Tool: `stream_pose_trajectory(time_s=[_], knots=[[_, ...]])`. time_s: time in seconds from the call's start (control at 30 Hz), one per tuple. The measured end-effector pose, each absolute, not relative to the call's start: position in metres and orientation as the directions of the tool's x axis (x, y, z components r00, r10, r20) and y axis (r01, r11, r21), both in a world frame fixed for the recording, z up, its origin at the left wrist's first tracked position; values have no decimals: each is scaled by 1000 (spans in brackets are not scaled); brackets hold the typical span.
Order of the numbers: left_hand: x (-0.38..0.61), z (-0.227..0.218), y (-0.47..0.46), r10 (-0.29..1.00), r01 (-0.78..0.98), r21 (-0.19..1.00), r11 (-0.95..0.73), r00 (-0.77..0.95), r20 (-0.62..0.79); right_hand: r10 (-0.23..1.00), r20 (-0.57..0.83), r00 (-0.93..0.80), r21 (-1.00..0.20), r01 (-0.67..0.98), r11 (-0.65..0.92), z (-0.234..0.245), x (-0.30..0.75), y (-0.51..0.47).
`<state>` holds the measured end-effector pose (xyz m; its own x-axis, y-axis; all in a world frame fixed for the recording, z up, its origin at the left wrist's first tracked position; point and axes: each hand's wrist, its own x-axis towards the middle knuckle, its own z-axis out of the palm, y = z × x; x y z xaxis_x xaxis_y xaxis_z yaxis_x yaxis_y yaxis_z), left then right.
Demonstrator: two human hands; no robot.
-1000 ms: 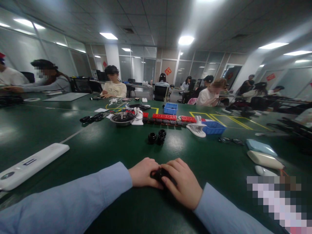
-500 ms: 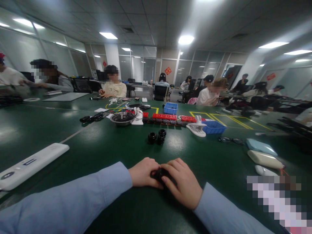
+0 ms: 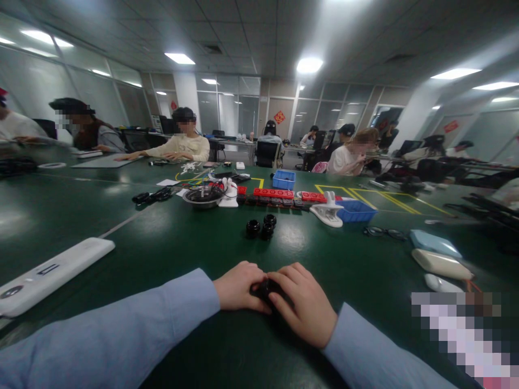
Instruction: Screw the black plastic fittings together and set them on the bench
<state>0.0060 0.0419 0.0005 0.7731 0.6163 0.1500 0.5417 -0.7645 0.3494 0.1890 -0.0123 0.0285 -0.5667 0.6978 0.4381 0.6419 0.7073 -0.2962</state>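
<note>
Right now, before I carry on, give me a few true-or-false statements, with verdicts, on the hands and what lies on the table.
1. The left hand and right hand both grip one small black part. True.
2. Three black ring-shaped parts sit on the green table beyond the hands. True.
3. The eyeglasses lie left of the hands. False: they lie to the right, near a blue bin.
4. The left hand holds the white bar-shaped device. False: it lies on the table, apart, far to the left.

White device (image 3: 52, 275) left; blue bin (image 3: 356, 212), glasses (image 3: 383, 233) right.
</note>
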Motion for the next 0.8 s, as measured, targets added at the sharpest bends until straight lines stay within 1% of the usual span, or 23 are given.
stream_pose_trajectory(time_s=[0.5, 0.8], knots=[[6, 2, 41, 615, 541, 349, -765, 774, 149, 699, 432, -570, -305, 637, 708, 29, 189, -13], [6, 3, 41, 631, 559, 353, -750, 765, 131, 692, 444, -569, -291, 639, 712, 30, 188, -13]])
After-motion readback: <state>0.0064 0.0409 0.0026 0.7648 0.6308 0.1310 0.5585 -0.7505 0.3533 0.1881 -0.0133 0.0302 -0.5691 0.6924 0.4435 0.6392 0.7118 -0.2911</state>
